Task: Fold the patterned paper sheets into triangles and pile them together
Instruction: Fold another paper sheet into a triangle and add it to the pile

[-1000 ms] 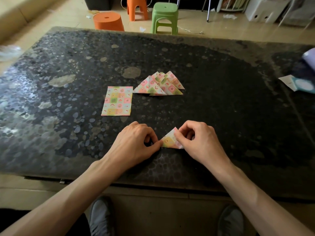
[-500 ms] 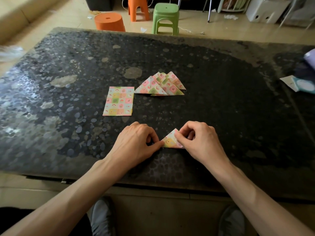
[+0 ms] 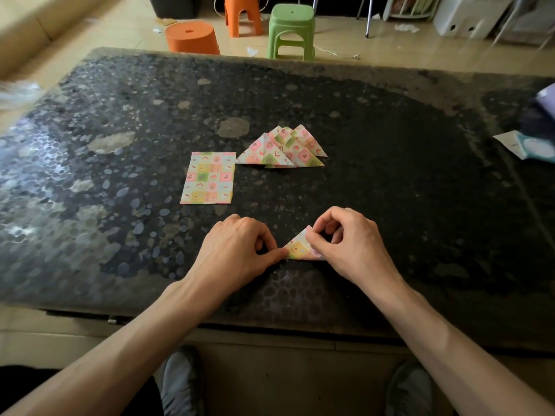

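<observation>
Hardly anything is moved since a second ago: the folded triangle [image 3: 300,250] is kept near the counter's [image 3: 420,175] front edge.
Its left corner is pinched by the curled fingers of the left hand [image 3: 237,250], its apex by those of the right hand [image 3: 351,244]; a flat sheet [image 3: 208,178] and a pile of triangles [image 3: 282,150] are seen beyond.

Dark pebbled table [image 3: 390,175] with flat sheet [image 3: 208,178], triangle pile [image 3: 282,150], folded triangle [image 3: 298,249]

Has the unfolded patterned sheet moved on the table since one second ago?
No. The unfolded patterned sheet lies just left of the pile of folded triangles, at the same gap from the pale patch on the table as before.
</observation>
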The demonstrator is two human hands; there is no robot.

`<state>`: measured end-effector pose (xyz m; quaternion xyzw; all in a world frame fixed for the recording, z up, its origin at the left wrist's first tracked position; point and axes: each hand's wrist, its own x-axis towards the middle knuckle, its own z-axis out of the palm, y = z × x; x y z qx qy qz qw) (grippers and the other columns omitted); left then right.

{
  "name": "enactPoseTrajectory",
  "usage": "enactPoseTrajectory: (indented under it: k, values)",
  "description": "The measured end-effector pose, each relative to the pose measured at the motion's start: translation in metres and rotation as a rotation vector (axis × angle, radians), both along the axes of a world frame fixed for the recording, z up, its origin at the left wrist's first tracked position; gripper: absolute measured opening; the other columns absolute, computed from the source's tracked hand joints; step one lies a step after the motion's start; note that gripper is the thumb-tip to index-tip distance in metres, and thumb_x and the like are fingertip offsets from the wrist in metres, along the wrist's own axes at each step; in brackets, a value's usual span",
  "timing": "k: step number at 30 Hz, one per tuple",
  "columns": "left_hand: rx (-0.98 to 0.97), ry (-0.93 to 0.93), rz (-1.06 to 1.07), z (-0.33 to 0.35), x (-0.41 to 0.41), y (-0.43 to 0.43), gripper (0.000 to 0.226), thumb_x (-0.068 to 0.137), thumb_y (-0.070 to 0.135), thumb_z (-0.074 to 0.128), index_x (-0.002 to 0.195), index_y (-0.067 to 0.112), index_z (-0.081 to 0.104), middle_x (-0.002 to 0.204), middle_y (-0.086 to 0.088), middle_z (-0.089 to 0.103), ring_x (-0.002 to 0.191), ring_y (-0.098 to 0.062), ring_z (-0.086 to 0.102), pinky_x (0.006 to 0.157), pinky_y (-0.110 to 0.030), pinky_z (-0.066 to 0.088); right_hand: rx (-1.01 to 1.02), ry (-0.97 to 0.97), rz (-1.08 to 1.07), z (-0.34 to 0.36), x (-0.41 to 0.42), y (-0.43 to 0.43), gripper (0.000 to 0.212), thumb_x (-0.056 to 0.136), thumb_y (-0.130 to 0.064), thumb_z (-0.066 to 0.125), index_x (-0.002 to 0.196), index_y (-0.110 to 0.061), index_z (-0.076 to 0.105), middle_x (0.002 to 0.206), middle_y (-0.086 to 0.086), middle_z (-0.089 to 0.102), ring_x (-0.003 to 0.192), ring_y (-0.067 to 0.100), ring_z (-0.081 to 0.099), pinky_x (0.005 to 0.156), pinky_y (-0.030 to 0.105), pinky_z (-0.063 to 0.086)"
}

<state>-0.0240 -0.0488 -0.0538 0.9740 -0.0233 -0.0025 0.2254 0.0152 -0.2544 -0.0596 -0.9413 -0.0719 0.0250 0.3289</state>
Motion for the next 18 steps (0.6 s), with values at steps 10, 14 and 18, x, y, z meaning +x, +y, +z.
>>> enactPoseTrajectory:
  k: [10, 14, 18]
  values:
    - [-0.04, -0.006, -0.007, 0.0016, -0.0023, 0.0005, 0.026, 0.082, 0.061, 0.074, 0.079, 0.038, 0.062, 0.071, 0.013, 0.055, 0.081, -0.004, 0.051, 0.061, -0.015, 0.028, -0.016, 0.04, 0.015, 0.0029, -0.0009, 0.0011, 0.008, 0.09, -0.036, 0.077, 0.094, -0.035, 0.07, 0.096, -0.014, 0.058, 0.076, 0.006, 0.06, 0.064, 0.015, 0.046]
    - [-0.068, -0.013, -0.023, 0.0022, -0.0031, 0.0011, 0.024, 0.083, 0.059, 0.074, 0.083, 0.039, 0.062, 0.071, 0.012, 0.054, 0.081, -0.005, 0.051, 0.061, -0.017, 0.03, -0.02, 0.035, 0.014, 0.0028, -0.0011, 0.0015, 0.006, 0.091, -0.036, 0.077, 0.095, -0.034, 0.072, 0.095, -0.014, 0.057, 0.075, 0.007, 0.06, 0.063, 0.014, 0.044]
    - [-0.091, 0.012, -0.027, 0.0003, -0.0029, -0.0007, 0.016, 0.083, 0.056, 0.075, 0.085, 0.043, 0.067, 0.076, 0.013, 0.053, 0.089, -0.009, 0.049, 0.068, -0.022, 0.039, -0.03, 0.035, 0.022, 0.0024, -0.0007, 0.0013, 0.006, 0.092, -0.036, 0.076, 0.097, -0.034, 0.073, 0.096, -0.015, 0.056, 0.076, 0.007, 0.059, 0.065, 0.015, 0.045]
